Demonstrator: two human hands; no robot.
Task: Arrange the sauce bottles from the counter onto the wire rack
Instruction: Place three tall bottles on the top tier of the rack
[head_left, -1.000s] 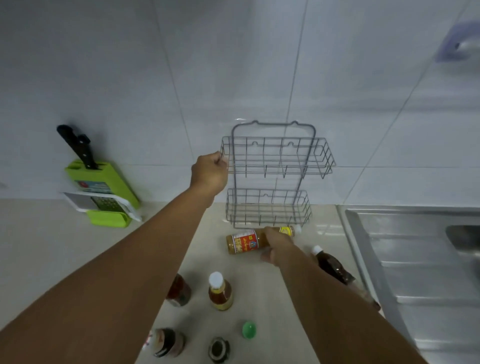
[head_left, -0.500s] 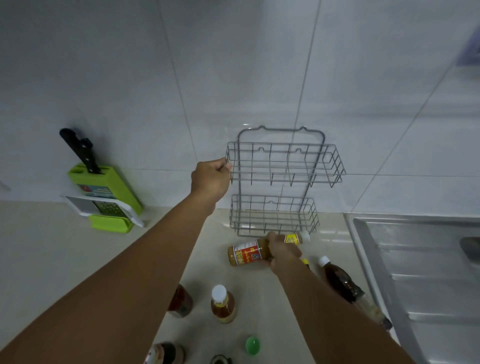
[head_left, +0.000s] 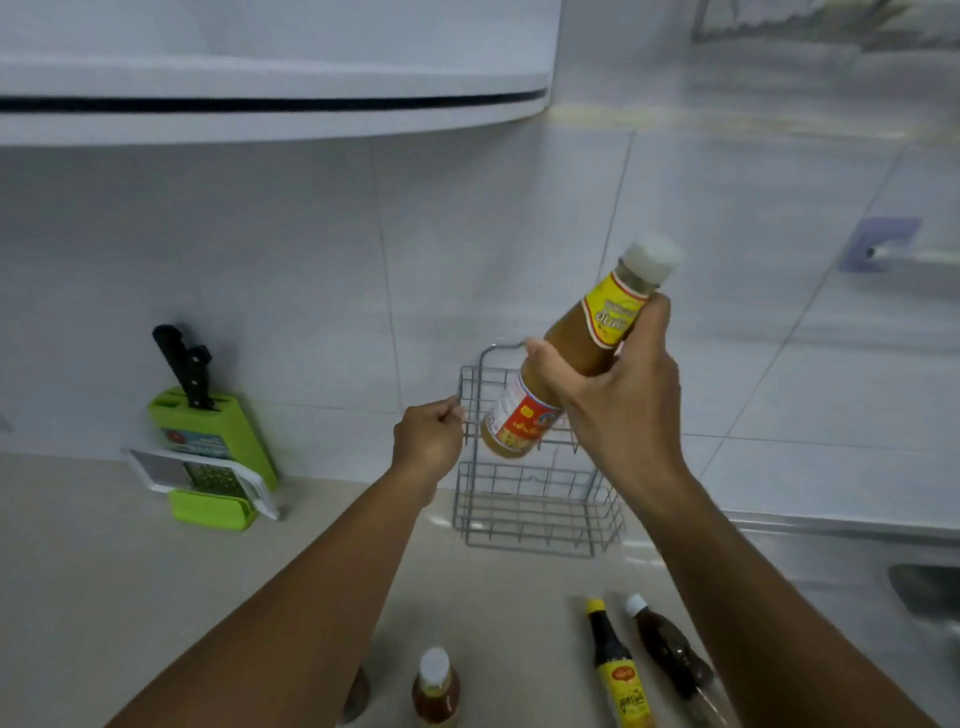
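Above the wire rack (head_left: 535, 499), right-hand fingers (head_left: 652, 322) clamp a tilted, white-capped tan sauce bottle (head_left: 571, 358).

A tan sauce bottle (head_left: 576, 358) is being held tilted in the air by the right hand (head_left: 618, 400), cap up, in front of the wire rack (head_left: 535, 514). The rack's upper left edge is being gripped by the left hand (head_left: 428, 441). Three more bottles are lying or standing on the counter (head_left: 130, 571) below.
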